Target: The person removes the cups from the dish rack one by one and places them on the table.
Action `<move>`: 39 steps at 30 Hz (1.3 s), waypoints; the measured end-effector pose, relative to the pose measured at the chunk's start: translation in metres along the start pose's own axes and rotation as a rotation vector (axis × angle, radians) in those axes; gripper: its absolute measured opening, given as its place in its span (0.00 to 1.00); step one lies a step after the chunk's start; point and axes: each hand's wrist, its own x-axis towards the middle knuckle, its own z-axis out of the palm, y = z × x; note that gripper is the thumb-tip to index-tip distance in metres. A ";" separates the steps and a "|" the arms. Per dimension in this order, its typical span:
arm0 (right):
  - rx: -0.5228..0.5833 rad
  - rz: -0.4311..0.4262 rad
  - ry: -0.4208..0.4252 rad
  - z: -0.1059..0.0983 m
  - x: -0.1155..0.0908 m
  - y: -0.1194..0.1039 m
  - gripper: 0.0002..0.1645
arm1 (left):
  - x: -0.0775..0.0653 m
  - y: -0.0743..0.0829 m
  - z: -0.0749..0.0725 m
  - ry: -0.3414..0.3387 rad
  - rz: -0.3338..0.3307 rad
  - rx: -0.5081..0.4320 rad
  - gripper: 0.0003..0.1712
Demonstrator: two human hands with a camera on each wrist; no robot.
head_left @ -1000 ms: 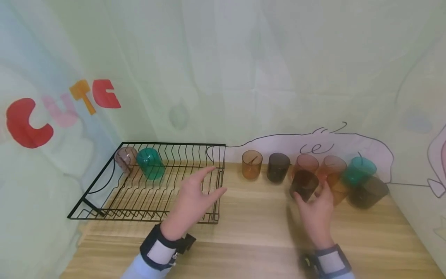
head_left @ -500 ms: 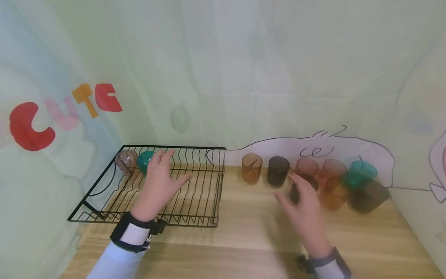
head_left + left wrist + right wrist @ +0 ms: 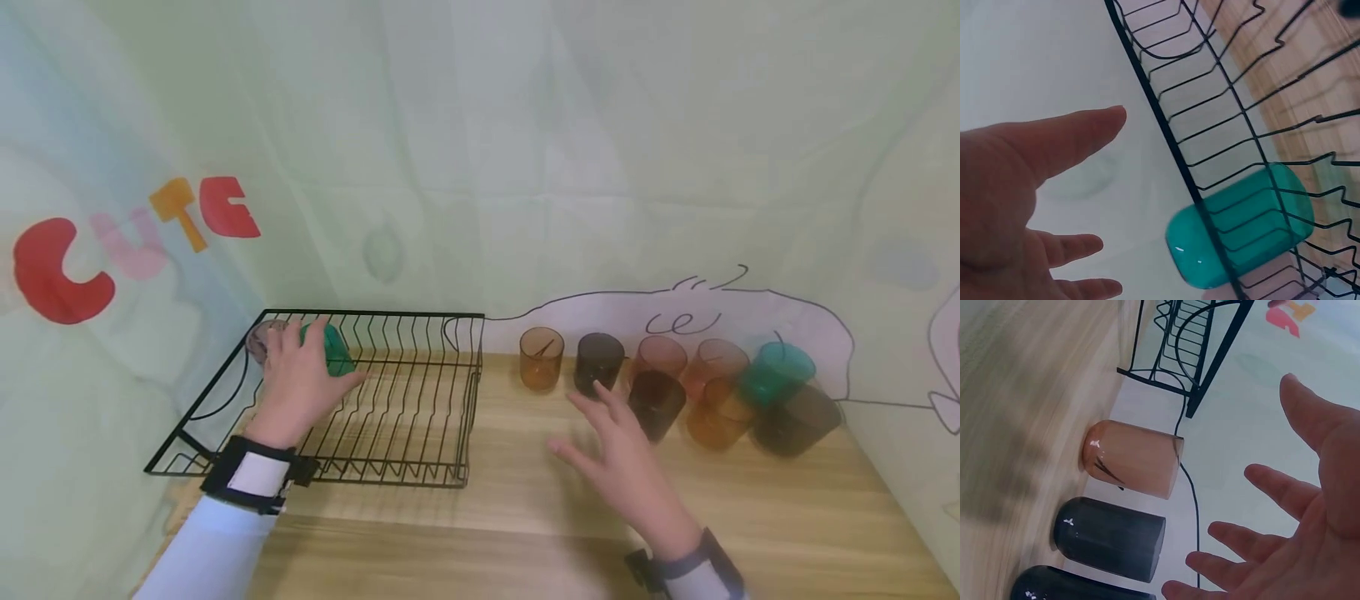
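My left hand [image 3: 296, 383] is over the left part of the black wire dish rack [image 3: 471, 417], fingers spread. A green see-through cup [image 3: 337, 354] stands upside down in the rack, partly hidden behind that hand; in the left wrist view the fingers look apart from the cup. Left of it, a pale purplish cup [image 3: 258, 342] is also partly covered. My right hand [image 3: 626, 471] hovers, fingers spread and holding nothing, in front of a dark grey cup [image 3: 598, 362] and a dark brown cup [image 3: 654, 408]. The right wrist view shows an amber cup [image 3: 1135, 456] beside the grey cup [image 3: 1110, 537].
Further right on the wooden table [image 3: 525, 517] stand two pinkish cups [image 3: 660, 354], an orange cup [image 3: 716, 421], a teal cup [image 3: 780, 367] and a brownish cup [image 3: 798, 425], close together. A printed cloth [image 3: 525, 167] hangs behind the rack and cups.
My left hand has moved left across the rack to the green cup. My right hand has come away from the dark brown cup and shifted left, its fingers spreading. The cups stay put.
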 end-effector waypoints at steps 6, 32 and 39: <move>-0.017 -0.020 -0.018 0.007 0.001 0.001 0.44 | 0.009 -0.016 -0.001 -0.061 -0.021 0.038 0.58; -0.065 -0.064 -0.002 0.014 0.003 -0.002 0.38 | 0.054 -0.035 0.023 -0.249 -0.058 0.084 0.43; -0.056 -0.064 0.006 0.013 0.003 -0.002 0.37 | 0.055 -0.034 0.026 -0.236 -0.043 0.088 0.39</move>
